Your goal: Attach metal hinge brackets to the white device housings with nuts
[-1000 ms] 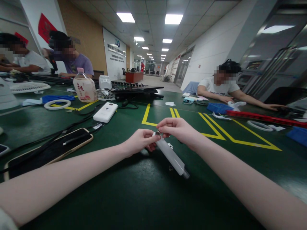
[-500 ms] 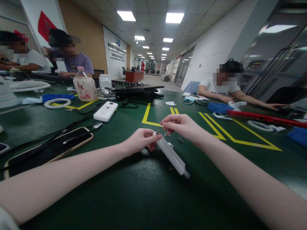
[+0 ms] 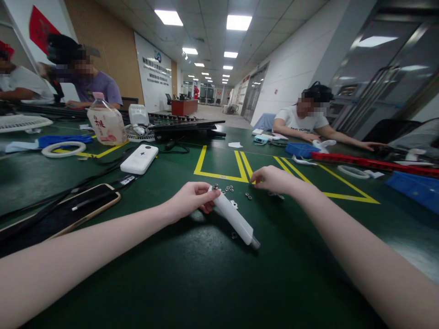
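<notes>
My left hand (image 3: 192, 199) is closed on the near-upright-to-slanting white plastic handle (image 3: 235, 219), thumb and fingers at its upper end. A small metal nut-like piece (image 3: 215, 186) sits at that end, by the thumb. The handle's other end, a grey metal tip (image 3: 255, 242), points down to the right, close to the table. My right hand (image 3: 274, 179) is over the table to the right, fingers loosely bent, with nothing visible in them. Between the hands lie several small metal nuts (image 3: 229, 188). A small white part (image 3: 233, 204) is beside the handle, and a small metal piece (image 3: 276, 195) lies below my right hand.
Left on the green table (image 3: 206, 283) are a phone (image 3: 99, 205), cables, a white power bank (image 3: 139, 159) and a drink bottle (image 3: 107, 121). Blue trays (image 3: 414, 189) and a red strip (image 3: 373, 163) lie to the right. Other people sit around the table.
My right hand has moved right, away from the handle's upper end and past the nuts. My left hand keeps its hold on the handle. The whole view has shifted slightly.
</notes>
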Demonstrator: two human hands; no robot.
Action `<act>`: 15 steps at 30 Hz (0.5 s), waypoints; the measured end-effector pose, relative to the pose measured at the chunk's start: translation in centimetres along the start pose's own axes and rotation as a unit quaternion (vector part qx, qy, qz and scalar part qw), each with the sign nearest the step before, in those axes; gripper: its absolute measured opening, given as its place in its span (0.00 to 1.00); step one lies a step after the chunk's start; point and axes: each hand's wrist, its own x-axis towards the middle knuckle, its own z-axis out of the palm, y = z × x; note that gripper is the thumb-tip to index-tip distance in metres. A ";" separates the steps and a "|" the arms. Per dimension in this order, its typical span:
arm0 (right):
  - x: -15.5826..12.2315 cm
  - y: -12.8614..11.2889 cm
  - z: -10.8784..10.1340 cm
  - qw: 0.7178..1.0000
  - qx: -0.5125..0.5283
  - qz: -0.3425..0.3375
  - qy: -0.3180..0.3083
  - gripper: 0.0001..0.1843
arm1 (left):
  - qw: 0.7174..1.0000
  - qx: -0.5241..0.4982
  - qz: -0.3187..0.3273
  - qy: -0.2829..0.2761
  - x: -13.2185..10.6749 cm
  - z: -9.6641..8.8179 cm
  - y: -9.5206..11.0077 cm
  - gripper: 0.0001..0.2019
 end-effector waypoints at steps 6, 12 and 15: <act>0.3 1.5 0.7 0.999 -0.018 0.041 0.012 0.11 | 1.000 0.005 0.007 -0.013 0.1 -0.1 -0.3 0.17; 0.7 2.0 1.2 1.000 0.008 0.020 0.019 0.07 | 0.999 0.031 -0.008 -0.002 0.0 0.1 0.1 0.19; 0.6 2.3 1.2 0.999 0.026 -0.003 0.019 0.08 | 0.999 0.038 -0.018 0.004 0.0 0.1 0.2 0.19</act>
